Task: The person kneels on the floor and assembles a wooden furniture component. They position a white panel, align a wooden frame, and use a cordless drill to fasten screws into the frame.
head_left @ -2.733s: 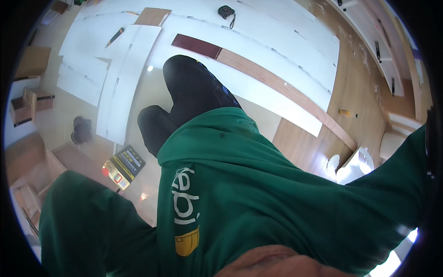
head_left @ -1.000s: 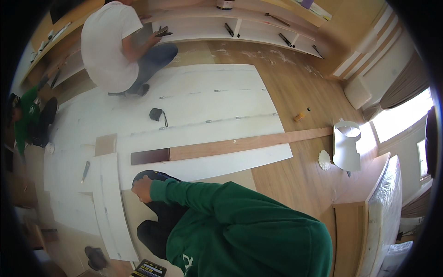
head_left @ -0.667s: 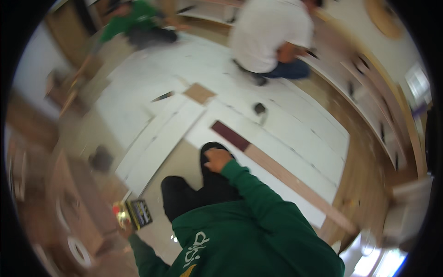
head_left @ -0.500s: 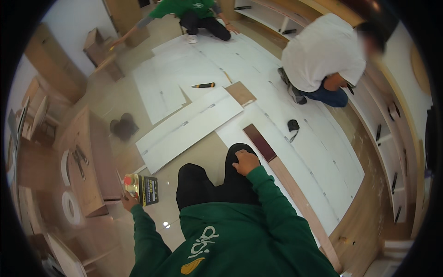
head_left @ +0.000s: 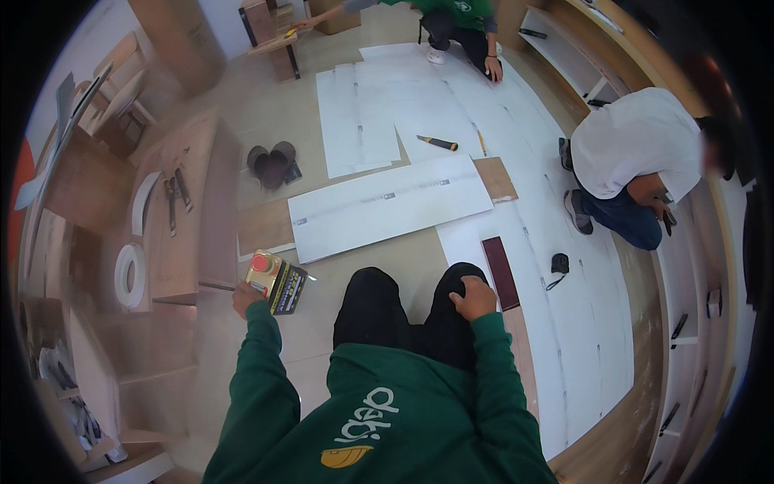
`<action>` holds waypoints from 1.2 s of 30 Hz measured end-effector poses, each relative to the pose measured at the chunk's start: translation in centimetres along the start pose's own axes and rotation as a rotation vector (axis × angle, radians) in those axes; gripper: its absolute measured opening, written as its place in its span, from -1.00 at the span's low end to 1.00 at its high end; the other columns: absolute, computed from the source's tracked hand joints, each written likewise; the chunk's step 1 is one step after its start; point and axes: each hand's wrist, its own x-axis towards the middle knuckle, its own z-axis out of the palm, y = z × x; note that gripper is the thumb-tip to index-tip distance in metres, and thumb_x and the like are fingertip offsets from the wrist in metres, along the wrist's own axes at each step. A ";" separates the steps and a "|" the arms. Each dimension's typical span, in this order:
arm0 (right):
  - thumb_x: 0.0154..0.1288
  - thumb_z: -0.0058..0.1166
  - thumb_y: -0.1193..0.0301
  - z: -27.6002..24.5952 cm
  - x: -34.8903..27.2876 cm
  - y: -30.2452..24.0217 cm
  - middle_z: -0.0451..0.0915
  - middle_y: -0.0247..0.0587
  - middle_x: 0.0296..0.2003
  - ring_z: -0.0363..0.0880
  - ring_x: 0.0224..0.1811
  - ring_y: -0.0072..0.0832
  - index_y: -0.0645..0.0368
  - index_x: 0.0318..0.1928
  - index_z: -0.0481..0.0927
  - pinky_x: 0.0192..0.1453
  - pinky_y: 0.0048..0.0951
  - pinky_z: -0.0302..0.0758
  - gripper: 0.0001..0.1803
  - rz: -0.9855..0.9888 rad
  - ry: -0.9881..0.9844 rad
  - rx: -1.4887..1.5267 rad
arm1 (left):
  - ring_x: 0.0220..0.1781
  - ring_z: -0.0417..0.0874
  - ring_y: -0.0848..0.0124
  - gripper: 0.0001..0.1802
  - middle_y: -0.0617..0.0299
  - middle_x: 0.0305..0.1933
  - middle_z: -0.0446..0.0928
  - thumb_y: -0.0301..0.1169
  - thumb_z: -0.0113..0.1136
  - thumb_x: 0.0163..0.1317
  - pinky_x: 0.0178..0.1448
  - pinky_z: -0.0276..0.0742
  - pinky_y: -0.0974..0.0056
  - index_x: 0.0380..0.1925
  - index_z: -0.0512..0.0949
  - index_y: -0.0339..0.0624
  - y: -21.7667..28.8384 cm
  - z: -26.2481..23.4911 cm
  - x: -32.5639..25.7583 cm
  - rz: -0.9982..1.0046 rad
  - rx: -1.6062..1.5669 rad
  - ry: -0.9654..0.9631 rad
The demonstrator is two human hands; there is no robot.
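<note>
Beside my left leg stands a rectangular yellow-and-black tin can (head_left: 282,284) with a red cap, leaning a little in view. My left hand (head_left: 247,299) grips its near left side; part of the fingers is hidden behind it. My right hand (head_left: 476,298) rests on my right knee, holding nothing, with the thumb apart from the fingers. In front of my knees a long white panel (head_left: 391,208) lies across a brown board (head_left: 266,227). A dark red strip (head_left: 501,273) lies right of my right knee.
A yellow-and-black utility knife (head_left: 438,143) and a black tape measure (head_left: 559,264) lie on white sheets (head_left: 580,331). Scissors (head_left: 170,206) and a white tape roll (head_left: 129,276) are on a wooden box at left. One co-worker (head_left: 637,141) squats right; another (head_left: 455,24) kneels ahead.
My view has swung left, so the surroundings sit farther right in the picture. The tin can looks more tilted, with my left hand still at it. My right hand stays on the knee.
</note>
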 end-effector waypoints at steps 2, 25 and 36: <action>0.11 0.31 0.19 0.4 0.1 -0.2 0.57 0.01 0.07 0.57 0.09 -0.09 0.25 0.06 0.57 0.17 -0.18 0.50 -0.45 -0.014 -0.007 -0.007 | -0.14 0.63 -0.12 -0.47 -0.10 -0.20 0.63 -0.07 -0.27 0.47 0.02 0.51 -0.11 -0.24 0.65 -0.18 -0.6 0.1 0.5 0.010 0.022 0.009; 0.21 0.25 0.20 -5.9 1.2 -1.3 0.60 0.11 0.00 0.57 0.08 -0.03 0.31 0.01 0.60 0.17 -0.18 0.49 -0.52 -0.277 0.011 -0.032 | 0.12 0.54 0.12 -0.75 0.20 -0.01 0.59 -0.24 0.00 0.39 0.11 0.49 -0.03 -0.03 0.53 0.02 3.2 -3.7 -0.4 -0.073 0.123 -0.254; 0.24 0.12 0.00 0.6 0.4 -1.5 0.55 0.10 -0.04 0.55 0.03 0.02 0.15 0.08 0.58 0.16 -0.04 0.47 -0.44 -0.272 -0.238 -0.264 | 0.06 0.57 0.15 -0.80 0.26 -0.09 0.61 -0.20 0.08 0.30 0.02 0.53 0.00 -0.16 0.56 0.05 1.9 -2.2 -0.7 -0.016 0.138 -0.157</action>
